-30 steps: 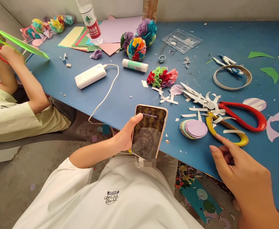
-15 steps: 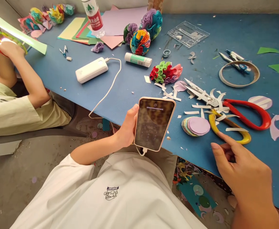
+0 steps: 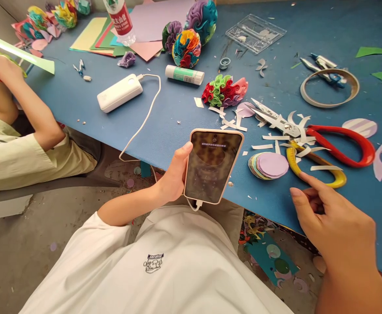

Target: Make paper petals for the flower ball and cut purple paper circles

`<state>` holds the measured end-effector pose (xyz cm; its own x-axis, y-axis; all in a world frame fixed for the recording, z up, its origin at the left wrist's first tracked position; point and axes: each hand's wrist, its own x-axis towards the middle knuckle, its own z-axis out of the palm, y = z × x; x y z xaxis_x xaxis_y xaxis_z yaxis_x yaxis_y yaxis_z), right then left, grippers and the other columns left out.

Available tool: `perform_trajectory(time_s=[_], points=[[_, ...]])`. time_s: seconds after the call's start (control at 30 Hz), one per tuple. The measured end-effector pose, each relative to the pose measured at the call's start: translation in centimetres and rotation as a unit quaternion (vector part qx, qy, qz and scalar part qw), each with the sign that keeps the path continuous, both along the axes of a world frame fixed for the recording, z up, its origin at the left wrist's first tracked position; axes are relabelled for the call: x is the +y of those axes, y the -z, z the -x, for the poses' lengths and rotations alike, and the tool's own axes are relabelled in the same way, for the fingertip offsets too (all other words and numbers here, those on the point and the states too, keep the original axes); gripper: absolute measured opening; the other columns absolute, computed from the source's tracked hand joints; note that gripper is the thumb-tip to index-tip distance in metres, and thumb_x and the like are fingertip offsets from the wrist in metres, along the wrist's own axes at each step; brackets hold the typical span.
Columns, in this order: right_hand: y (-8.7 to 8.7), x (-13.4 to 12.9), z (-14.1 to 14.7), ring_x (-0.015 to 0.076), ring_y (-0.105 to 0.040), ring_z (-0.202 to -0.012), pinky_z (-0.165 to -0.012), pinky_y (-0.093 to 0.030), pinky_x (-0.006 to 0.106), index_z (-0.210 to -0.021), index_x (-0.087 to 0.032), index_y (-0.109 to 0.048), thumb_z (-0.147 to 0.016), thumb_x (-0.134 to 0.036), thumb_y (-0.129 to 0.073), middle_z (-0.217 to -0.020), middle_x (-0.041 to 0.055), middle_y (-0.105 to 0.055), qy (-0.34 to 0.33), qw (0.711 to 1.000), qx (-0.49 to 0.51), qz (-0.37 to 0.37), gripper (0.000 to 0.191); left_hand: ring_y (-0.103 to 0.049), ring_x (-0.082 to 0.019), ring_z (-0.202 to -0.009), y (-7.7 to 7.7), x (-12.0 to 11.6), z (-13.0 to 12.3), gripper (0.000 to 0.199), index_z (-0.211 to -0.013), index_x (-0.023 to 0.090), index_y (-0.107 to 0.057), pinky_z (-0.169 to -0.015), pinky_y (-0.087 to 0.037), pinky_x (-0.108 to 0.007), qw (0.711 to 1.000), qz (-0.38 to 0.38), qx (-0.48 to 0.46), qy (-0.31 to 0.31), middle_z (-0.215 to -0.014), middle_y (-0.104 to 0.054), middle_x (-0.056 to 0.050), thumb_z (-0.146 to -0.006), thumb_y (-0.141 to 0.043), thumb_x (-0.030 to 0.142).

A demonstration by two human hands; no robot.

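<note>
My left hand [image 3: 175,174] is closed around a smartphone [image 3: 213,168] in a pale case, held upright at the table's edge. A dim keypad screen shows on it, and a white cable is plugged into its lower end. My right hand [image 3: 336,218] is empty over the front edge, thumb and index finger apart, the other fingers curled. Its index fingertip is by the yellow handle of large scissors [image 3: 289,126] with one red and one yellow handle; I cannot tell whether they touch. Left of the scissors lies a stack of paper circles [image 3: 271,165], lilac on top.
A white power bank [image 3: 119,93], glue stick [image 3: 184,75], curled paper flowers [image 3: 223,90], paper balls [image 3: 187,48], water bottle [image 3: 121,22] and tape ring [image 3: 329,88] stand or lie on the blue table [image 3: 184,107]. At left, another person's hands [image 3: 4,67] hold paper.
The view has shifted slightly, so the table things appear a little higher. The phone stays in my left hand, tilted slightly differently. My right hand keeps its pose near the scissors.
</note>
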<state>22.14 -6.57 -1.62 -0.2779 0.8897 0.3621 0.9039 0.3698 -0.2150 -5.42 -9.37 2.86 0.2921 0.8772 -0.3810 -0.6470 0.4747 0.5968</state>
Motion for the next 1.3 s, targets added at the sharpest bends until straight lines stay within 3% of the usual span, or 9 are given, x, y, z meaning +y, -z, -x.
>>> perform_trajectory(time_s=[0.17,0.5,0.77,1.0,1.3], points=[[-0.2,0.0,0.1,0.0144,-0.055,-0.056,-0.050,-0.038,0.025,-0.115,-0.015,-0.068,-0.093,-0.054,-0.037,-0.066,0.0024,-0.063,0.000,1.000,-0.007,0.003,0.054,-0.070,-0.031,-0.085,0.1,0.0,0.0,0.073,-0.103,0.016,-0.067,-0.078,-0.055,-0.043,0.999,-0.025,0.021,0.007,-0.092,-0.073,-0.009,-0.062,-0.062,0.077],[0.0,-0.1,0.1,0.0148,-0.056,-0.057,-0.053,-0.043,0.025,-0.116,-0.017,-0.068,-0.092,-0.054,-0.038,-0.067,0.0026,-0.063,0.016,1.000,0.000,0.019,0.054,-0.067,-0.033,-0.101,0.7,-0.1,-0.4,0.058,-0.101,0.015,-0.069,-0.087,-0.055,-0.043,0.998,-0.025,0.040,-0.039,-0.092,-0.074,-0.009,-0.071,-0.064,0.065],[0.0,0.0,0.4,0.0130,-0.054,-0.053,-0.049,-0.039,0.023,-0.114,-0.011,-0.068,-0.094,-0.047,-0.041,-0.062,0.0015,-0.061,-0.025,0.999,-0.006,-0.033,0.049,-0.069,-0.030,-0.094,1.0,0.5,-0.4,0.048,-0.091,0.019,-0.067,-0.076,-0.058,-0.037,0.994,0.043,0.070,-0.070,-0.085,-0.073,-0.004,-0.067,-0.068,0.060],[-0.1,0.0,0.3,0.0134,-0.055,-0.055,-0.052,-0.041,0.024,-0.115,-0.014,-0.068,-0.093,-0.050,-0.040,-0.066,0.0019,-0.063,-0.003,1.000,-0.005,-0.011,0.051,-0.070,-0.030,-0.088,1.2,0.1,-0.3,0.070,-0.101,0.017,-0.068,-0.077,-0.057,-0.041,1.000,-0.005,0.014,0.010,-0.089,-0.072,-0.009,-0.067,-0.055,0.077],[0.2,0.0,0.3,0.0140,-0.056,-0.055,-0.051,-0.042,0.024,-0.115,-0.014,-0.068,-0.093,-0.052,-0.040,-0.065,0.0025,-0.063,-0.002,1.000,-0.005,-0.016,0.052,-0.071,-0.025,-0.077,0.9,0.0,-0.4,0.069,-0.105,0.015,-0.066,-0.075,-0.057,-0.038,1.000,-0.013,0.009,0.001,-0.092,-0.073,-0.009,-0.071,-0.055,0.073]])
